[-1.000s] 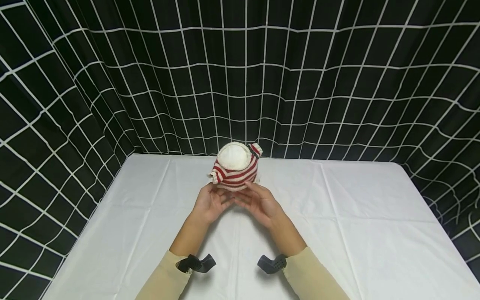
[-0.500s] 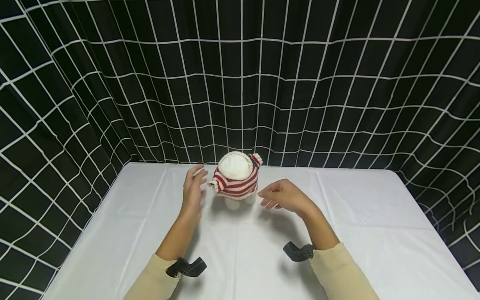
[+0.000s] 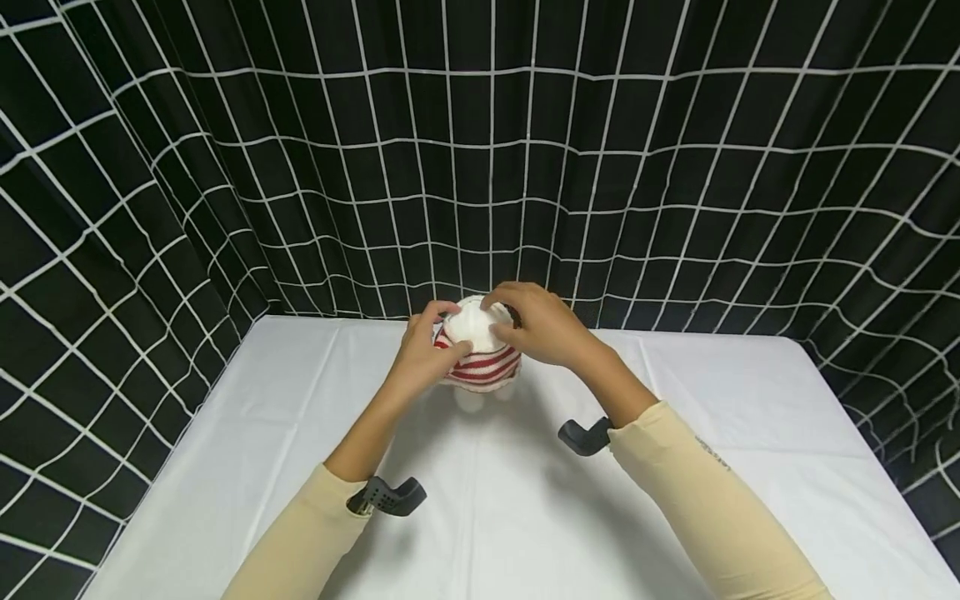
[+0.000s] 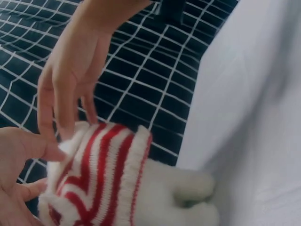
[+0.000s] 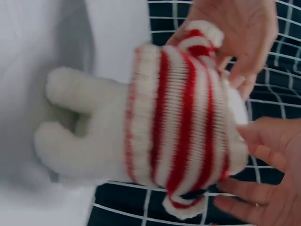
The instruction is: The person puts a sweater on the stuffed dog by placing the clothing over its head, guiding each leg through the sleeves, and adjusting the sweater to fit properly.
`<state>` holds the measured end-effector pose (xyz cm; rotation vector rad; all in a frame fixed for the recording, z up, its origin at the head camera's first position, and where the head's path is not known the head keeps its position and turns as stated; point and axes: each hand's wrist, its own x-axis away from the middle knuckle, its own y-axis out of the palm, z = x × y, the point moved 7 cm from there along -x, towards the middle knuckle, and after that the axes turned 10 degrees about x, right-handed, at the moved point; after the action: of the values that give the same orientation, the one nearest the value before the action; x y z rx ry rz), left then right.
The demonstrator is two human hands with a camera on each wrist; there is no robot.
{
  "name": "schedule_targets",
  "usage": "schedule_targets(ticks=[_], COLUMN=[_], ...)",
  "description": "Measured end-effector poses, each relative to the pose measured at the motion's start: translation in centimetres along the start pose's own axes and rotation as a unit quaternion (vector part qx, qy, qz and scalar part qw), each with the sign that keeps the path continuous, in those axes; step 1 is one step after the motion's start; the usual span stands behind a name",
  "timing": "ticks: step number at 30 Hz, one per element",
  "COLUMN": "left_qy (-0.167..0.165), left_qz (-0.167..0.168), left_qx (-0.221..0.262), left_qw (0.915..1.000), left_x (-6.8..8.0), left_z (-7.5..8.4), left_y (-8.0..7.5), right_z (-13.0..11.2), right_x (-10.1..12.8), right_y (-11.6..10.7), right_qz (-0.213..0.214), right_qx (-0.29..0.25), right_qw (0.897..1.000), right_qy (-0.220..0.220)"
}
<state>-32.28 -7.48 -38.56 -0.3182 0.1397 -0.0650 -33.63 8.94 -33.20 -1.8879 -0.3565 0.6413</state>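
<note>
A white plush toy [image 3: 480,371] in a red-and-white striped knit sweater stands near the far edge of the white table [image 3: 675,433], its short legs toward me. My left hand [image 3: 426,352] grips its left side, thumb on the stripes. My right hand [image 3: 536,325] curls over the top of its white head [image 3: 471,327]. In the left wrist view the sweater [image 4: 101,179] fills the lower left and the right hand's fingers [image 4: 70,94] reach down to its collar. In the right wrist view the toy [image 5: 178,127] lies sideways, with the left hand [image 5: 235,33] around one sleeve.
A black curtain with a white grid [image 3: 675,167] hangs close behind the table and wraps both sides. Black camera mounts sit on my left wrist [image 3: 386,496] and my right wrist [image 3: 585,435]. A white cloth covers the table, which ends at left and right edges.
My hands left the toy's base, spread to either side of it, then rose and closed on its head and sweater. The toy stays in place.
</note>
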Motion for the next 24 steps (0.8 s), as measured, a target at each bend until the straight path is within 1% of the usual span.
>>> schedule_targets(ticks=[2,4,6,10,11,13,16,18,20,23,24], left_qy=[0.000,-0.010,-0.022,-0.045,-0.052,-0.065,-0.070,-0.067,-0.057,-0.055,-0.059], left_qz=[0.001,0.002,0.007,0.019,0.019,0.015,0.018,0.029,0.044,0.059,0.064], left_qx=[0.006,0.021,0.038,0.070,0.078,0.101,0.125,0.139,0.148,0.177,0.187], left_qw=[1.0000,0.9997,0.9990,0.9964,0.9954,0.9927,0.9894,0.9876,0.9863,0.9809,0.9785], left_x=[-0.1,-0.3,-0.6,-0.9,-0.9,-0.9,-0.9,-0.8,-0.7,-0.5,-0.4], left_z=[-0.4,-1.0,-1.6,-2.4,-2.6,-3.1,-3.7,-4.0,-4.2,-4.6,-4.8], left_y=[0.4,0.8,1.0,0.9,0.9,1.0,1.2,1.4,1.5,1.6,1.7], right_z=[0.4,0.9,1.2,1.7,1.7,2.0,2.5,2.9,3.2,3.4,3.4], right_x=[0.1,0.3,0.5,0.4,0.4,0.5,0.6,0.8,1.1,2.0,2.3], right_y=[0.8,1.3,1.8,2.6,2.9,3.5,4.3,4.7,4.9,5.5,5.6], right_qz=[-0.019,-0.037,-0.052,-0.080,-0.086,-0.098,-0.078,-0.051,-0.018,0.016,0.024], right_qx=[-0.013,-0.018,-0.012,-0.008,-0.014,-0.051,-0.108,-0.147,-0.167,-0.212,-0.230], right_qw=[0.999,0.997,0.995,0.991,0.990,0.987,0.982,0.977,0.972,0.957,0.950], right_qy=[0.023,0.058,0.083,0.108,0.109,0.120,0.134,0.149,0.163,0.196,0.208])
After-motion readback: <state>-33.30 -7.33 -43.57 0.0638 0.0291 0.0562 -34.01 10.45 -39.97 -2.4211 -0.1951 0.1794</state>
